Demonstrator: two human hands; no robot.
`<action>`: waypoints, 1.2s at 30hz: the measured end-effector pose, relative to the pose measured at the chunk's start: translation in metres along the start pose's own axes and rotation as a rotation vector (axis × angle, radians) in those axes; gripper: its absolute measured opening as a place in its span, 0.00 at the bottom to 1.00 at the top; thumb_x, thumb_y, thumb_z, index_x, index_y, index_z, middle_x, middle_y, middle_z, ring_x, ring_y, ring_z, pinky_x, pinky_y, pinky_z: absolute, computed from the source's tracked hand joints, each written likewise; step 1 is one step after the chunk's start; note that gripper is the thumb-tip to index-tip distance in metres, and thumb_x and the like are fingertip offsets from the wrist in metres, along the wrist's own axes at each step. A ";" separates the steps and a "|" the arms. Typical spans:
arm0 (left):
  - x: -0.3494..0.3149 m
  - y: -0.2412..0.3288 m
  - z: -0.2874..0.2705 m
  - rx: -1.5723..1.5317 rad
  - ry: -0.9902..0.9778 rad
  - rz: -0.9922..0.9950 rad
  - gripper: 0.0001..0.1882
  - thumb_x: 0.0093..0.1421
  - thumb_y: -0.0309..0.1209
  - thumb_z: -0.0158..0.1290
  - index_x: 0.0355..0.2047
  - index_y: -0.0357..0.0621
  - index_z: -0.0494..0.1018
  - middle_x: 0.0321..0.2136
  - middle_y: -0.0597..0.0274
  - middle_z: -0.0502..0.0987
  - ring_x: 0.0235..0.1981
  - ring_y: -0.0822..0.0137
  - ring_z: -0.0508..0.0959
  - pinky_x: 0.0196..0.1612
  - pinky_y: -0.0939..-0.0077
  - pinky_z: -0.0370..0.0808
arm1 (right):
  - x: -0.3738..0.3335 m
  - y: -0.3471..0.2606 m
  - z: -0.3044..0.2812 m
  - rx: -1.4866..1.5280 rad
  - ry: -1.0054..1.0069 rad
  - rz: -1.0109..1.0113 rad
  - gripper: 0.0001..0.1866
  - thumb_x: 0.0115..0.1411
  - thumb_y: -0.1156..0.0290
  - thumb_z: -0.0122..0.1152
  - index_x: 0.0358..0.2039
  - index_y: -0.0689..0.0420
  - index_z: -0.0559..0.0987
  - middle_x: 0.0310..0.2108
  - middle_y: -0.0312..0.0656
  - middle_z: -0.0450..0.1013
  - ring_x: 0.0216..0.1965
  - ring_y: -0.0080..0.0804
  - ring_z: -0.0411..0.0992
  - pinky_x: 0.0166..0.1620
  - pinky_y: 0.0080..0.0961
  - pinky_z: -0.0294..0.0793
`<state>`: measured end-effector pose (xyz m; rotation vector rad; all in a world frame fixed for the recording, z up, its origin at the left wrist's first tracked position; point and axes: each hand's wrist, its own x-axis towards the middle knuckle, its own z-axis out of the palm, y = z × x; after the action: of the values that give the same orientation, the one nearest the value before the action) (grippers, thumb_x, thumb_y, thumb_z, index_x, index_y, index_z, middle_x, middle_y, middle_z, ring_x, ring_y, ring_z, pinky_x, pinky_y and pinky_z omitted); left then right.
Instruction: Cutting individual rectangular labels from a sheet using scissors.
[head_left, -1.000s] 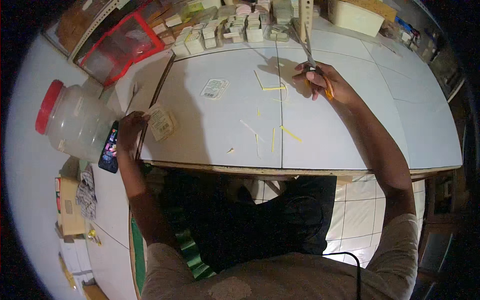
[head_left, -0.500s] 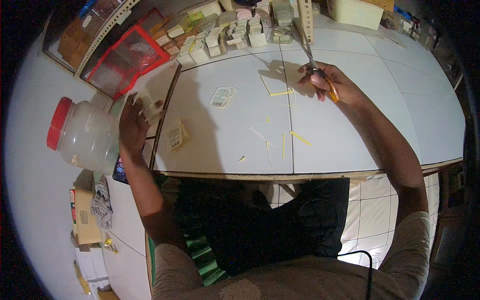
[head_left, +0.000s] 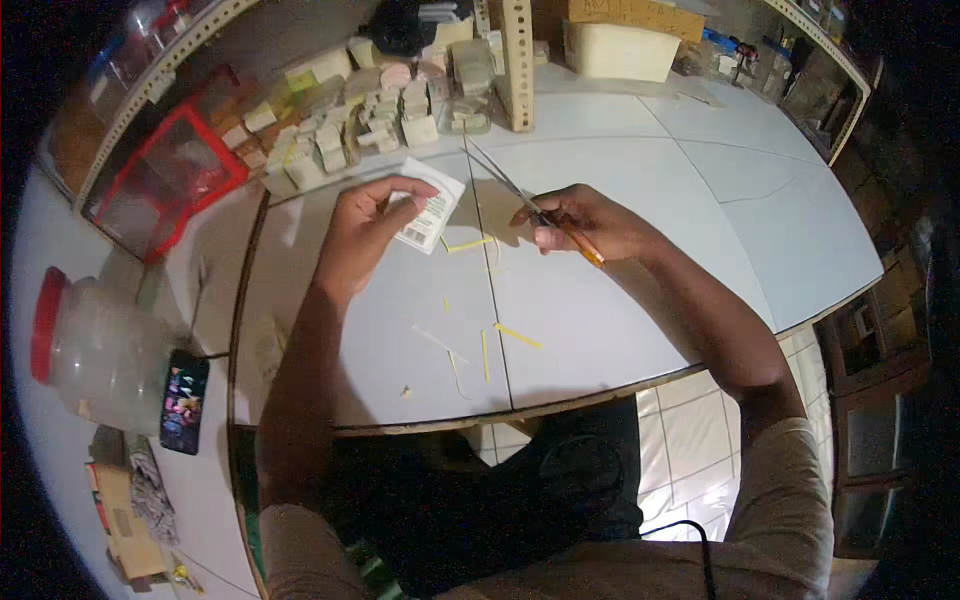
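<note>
My left hand [head_left: 375,225] is closed on a white printed label [head_left: 432,212], pinched between thumb and fingers above the table. Whether it is one sheet or several stacked, I cannot tell. In my right hand [head_left: 590,225] is a pair of scissors [head_left: 510,180] with orange handles, its long blades pointing up and left towards the label without touching it. Thin yellow strips [head_left: 519,336] and pale offcuts lie on the white tiled table [head_left: 600,320] below my hands. Beside my left forearm, partly hidden, rests another pale label pile [head_left: 266,345].
Bundles of paper labels [head_left: 385,120] line the back of the table, near a perforated metal post [head_left: 518,65]. A red-framed box [head_left: 170,185] stands back left. At left are a clear jar with a red lid [head_left: 110,345] and a lit phone [head_left: 185,402]. A white bin [head_left: 620,52] sits behind.
My left hand has come from the table's left side to the middle with the label. My right hand still holds the scissors. The whole view has shifted, bringing the phone into sight.
</note>
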<state>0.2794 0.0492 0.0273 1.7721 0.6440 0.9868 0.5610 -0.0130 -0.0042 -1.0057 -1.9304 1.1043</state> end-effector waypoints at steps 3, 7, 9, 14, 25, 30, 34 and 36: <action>-0.009 -0.010 -0.012 0.009 -0.021 0.092 0.06 0.58 0.21 0.55 0.37 0.36 0.76 0.32 0.62 0.78 0.36 0.78 0.75 0.40 0.84 0.70 | -0.002 -0.013 0.002 -0.136 -0.072 -0.006 0.27 0.58 0.47 0.62 0.35 0.64 0.79 0.23 0.39 0.72 0.27 0.25 0.70 0.33 0.25 0.72; -0.015 -0.005 -0.008 -0.052 0.084 -0.041 0.08 0.58 0.21 0.54 0.39 0.36 0.75 0.35 0.61 0.78 0.37 0.74 0.76 0.42 0.81 0.73 | 0.000 -0.018 0.011 -0.068 -0.090 0.022 0.27 0.57 0.46 0.62 0.33 0.64 0.79 0.23 0.39 0.72 0.27 0.25 0.70 0.32 0.26 0.72; -0.016 -0.006 -0.003 -0.278 0.094 -0.059 0.11 0.58 0.22 0.55 0.42 0.36 0.74 0.37 0.60 0.78 0.37 0.73 0.77 0.42 0.79 0.74 | -0.001 -0.020 0.018 -0.002 -0.083 0.040 0.27 0.57 0.47 0.62 0.33 0.64 0.78 0.23 0.40 0.72 0.26 0.26 0.70 0.31 0.27 0.72; -0.021 0.000 0.002 -0.359 0.014 -0.129 0.12 0.58 0.22 0.54 0.44 0.36 0.74 0.39 0.59 0.77 0.38 0.73 0.77 0.41 0.79 0.75 | -0.001 -0.023 0.029 0.076 -0.108 0.083 0.35 0.51 0.43 0.66 0.39 0.68 0.78 0.25 0.39 0.72 0.25 0.23 0.70 0.30 0.21 0.70; -0.022 -0.005 0.001 -0.308 -0.108 -0.084 0.16 0.57 0.22 0.55 0.46 0.36 0.74 0.40 0.58 0.77 0.39 0.74 0.77 0.41 0.82 0.74 | -0.006 -0.034 0.031 0.052 -0.106 0.092 0.24 0.58 0.51 0.62 0.32 0.64 0.79 0.23 0.39 0.72 0.24 0.25 0.69 0.29 0.23 0.70; -0.020 -0.007 -0.001 -0.095 -0.042 -0.046 0.13 0.56 0.22 0.57 0.42 0.37 0.77 0.37 0.59 0.78 0.35 0.76 0.77 0.39 0.84 0.75 | -0.003 -0.029 0.033 -0.028 -0.058 0.123 0.24 0.59 0.50 0.62 0.31 0.64 0.79 0.21 0.38 0.71 0.22 0.24 0.69 0.27 0.23 0.69; -0.020 -0.006 0.002 -0.133 0.018 -0.041 0.13 0.56 0.23 0.58 0.43 0.37 0.77 0.36 0.59 0.79 0.34 0.77 0.77 0.38 0.85 0.74 | -0.003 -0.026 0.036 0.031 -0.050 0.121 0.34 0.52 0.38 0.62 0.35 0.64 0.78 0.21 0.35 0.71 0.23 0.19 0.71 0.25 0.15 0.65; -0.021 -0.002 0.007 -0.193 0.053 -0.107 0.13 0.56 0.24 0.59 0.43 0.37 0.77 0.35 0.60 0.78 0.33 0.77 0.77 0.37 0.85 0.74 | -0.003 -0.024 0.038 0.072 -0.021 0.105 0.34 0.53 0.39 0.62 0.34 0.64 0.77 0.21 0.36 0.71 0.23 0.19 0.71 0.25 0.15 0.65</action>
<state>0.2740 0.0302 0.0173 1.5316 0.6476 0.9910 0.5236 -0.0374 0.0010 -1.0702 -1.8585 1.2389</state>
